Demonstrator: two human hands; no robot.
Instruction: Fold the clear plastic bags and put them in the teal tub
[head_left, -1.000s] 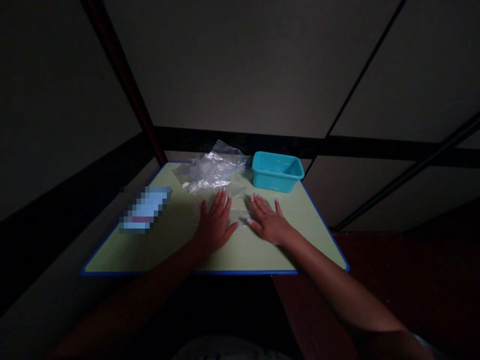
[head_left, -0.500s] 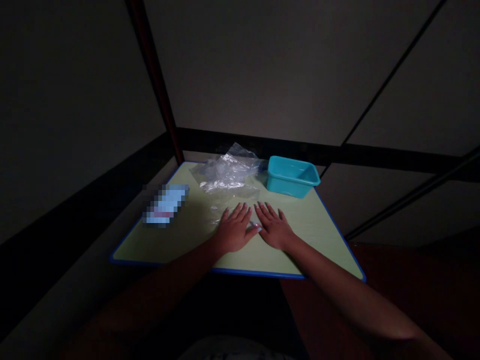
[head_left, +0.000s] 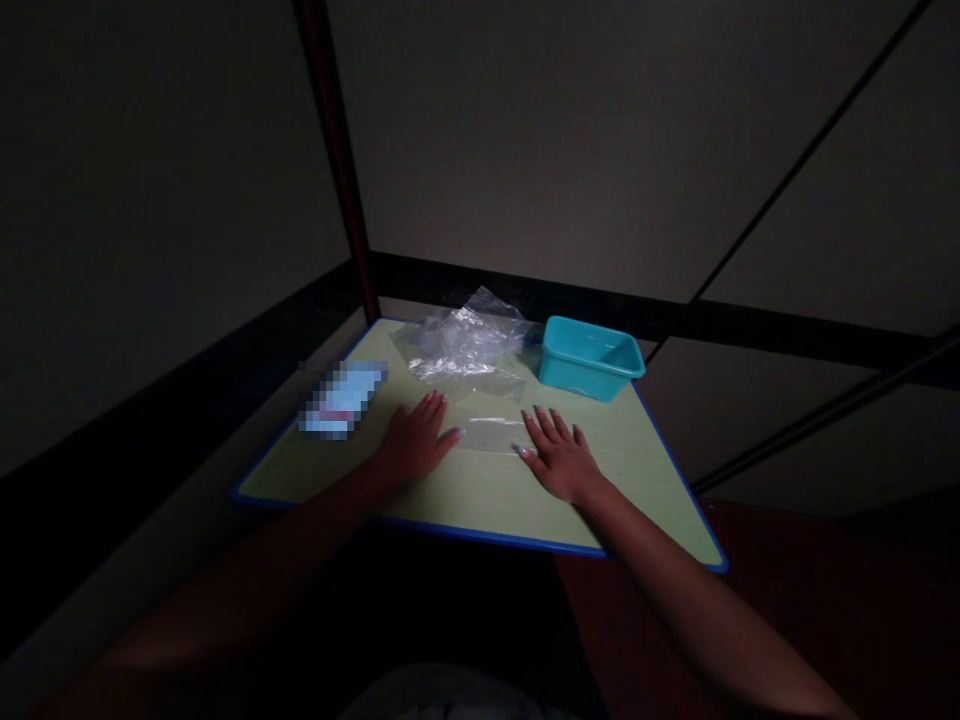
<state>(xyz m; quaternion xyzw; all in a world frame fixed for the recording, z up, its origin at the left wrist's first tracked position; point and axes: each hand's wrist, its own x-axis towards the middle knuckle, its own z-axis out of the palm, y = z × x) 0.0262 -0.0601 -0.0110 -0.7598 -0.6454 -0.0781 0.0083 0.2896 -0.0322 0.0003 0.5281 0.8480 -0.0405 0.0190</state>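
A clear plastic bag (head_left: 491, 432) lies flattened on the table between my hands. My left hand (head_left: 412, 440) rests palm down at the bag's left end, its fingers stretched out. At the other end, my right hand (head_left: 561, 455) lies flat with fingers spread, its thumb and fingertips on the plastic. Neither hand grips anything. Just beyond my fingers is a loose pile of crumpled clear plastic bags (head_left: 469, 345); how many is hard to tell.
The small table (head_left: 645, 500) has a pale yellow-green top and a blue edge. A turquoise plastic basket (head_left: 585, 375) stands at the back right. A blurred-out, light blue flat object (head_left: 345, 398) lies on the left. Walls (head_left: 525, 150) rise behind and to the left.
My hands have moved apart: the left slid well to the left, the right stayed near its place. The flat plastic bag between them now shows. The view has shifted slightly.
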